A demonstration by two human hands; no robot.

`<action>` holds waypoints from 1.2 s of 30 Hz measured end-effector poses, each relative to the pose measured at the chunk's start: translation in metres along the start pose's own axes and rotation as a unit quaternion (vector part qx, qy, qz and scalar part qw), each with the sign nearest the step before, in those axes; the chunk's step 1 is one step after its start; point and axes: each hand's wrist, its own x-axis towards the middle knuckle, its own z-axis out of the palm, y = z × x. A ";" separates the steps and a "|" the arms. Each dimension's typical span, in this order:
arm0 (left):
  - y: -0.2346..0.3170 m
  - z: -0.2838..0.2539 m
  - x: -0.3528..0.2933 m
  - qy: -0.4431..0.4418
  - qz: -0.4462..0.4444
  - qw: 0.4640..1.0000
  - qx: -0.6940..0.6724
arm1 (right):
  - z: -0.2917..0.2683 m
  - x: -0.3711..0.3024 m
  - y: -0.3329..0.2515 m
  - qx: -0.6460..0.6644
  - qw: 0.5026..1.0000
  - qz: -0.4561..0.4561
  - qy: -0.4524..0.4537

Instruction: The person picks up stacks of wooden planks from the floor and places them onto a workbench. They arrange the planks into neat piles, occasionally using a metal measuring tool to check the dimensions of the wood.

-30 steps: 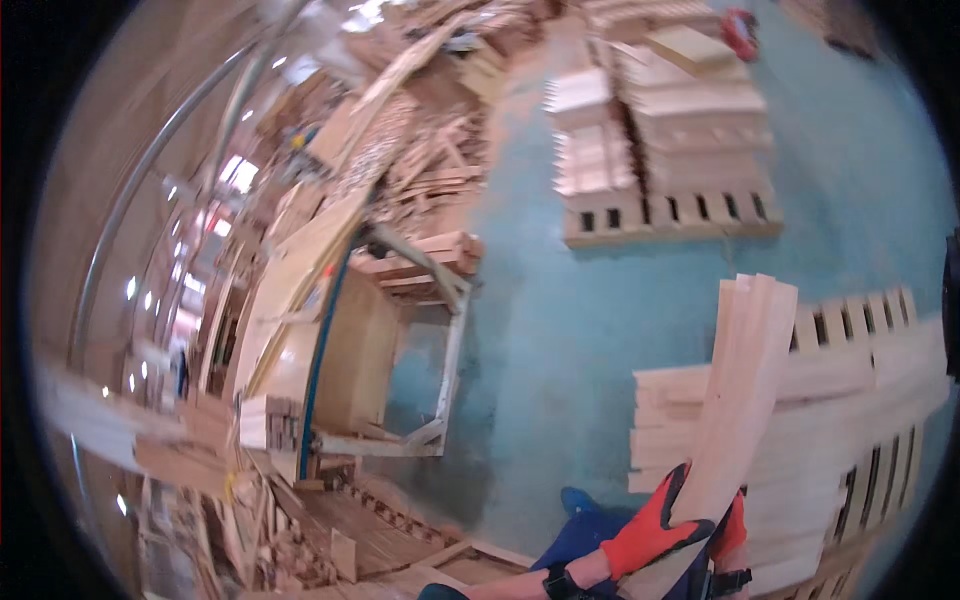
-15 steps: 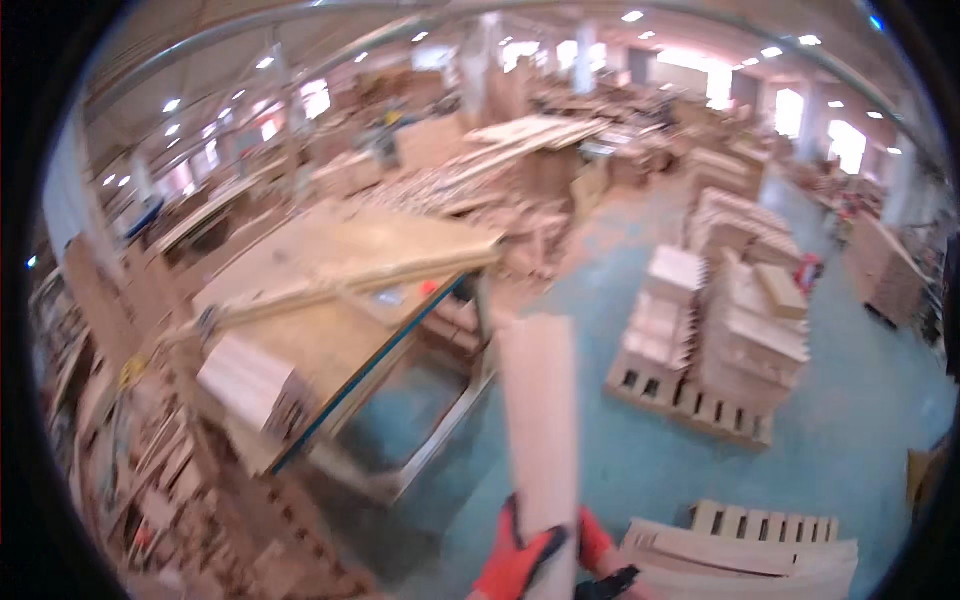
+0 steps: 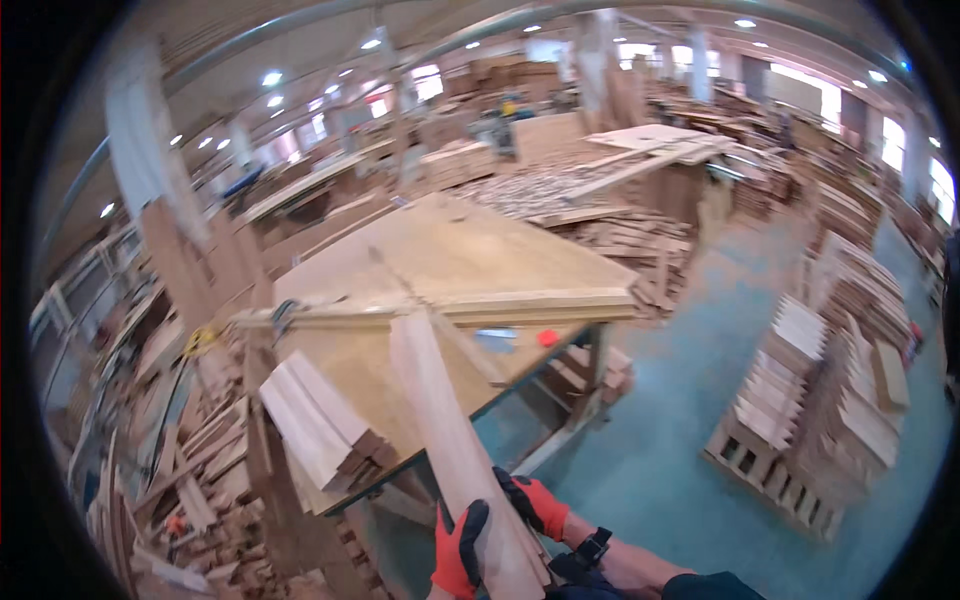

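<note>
Pale long wooden plank point(image 3: 450, 440) slants up-left onto the plywood workbench point(image 3: 450, 260); both gloved hands, left hand point(image 3: 458, 548) and right hand point(image 3: 532, 500), clasp its near end.

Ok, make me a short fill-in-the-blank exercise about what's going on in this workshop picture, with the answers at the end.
1. Both hands, left and right, grip a long wooden ____.
2. The gloves on them are orange and ____.
3. The plank's far end reaches over a large ____ with a wooden top.
4. The floor is painted ____.

Missing words: plank; black; table; blue-green
</note>
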 end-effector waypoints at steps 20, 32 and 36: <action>0.043 -0.142 0.339 0.163 -0.020 0.982 -0.095 | 0.098 0.366 0.051 0.087 0.944 0.199 -0.250; 0.058 -0.175 0.401 0.248 -0.064 0.967 -0.007 | 0.137 0.490 0.052 -0.542 0.756 0.137 -0.340; 0.057 -0.171 0.408 0.270 -0.067 0.957 0.084 | 0.132 0.494 0.034 -0.330 0.843 0.187 -0.381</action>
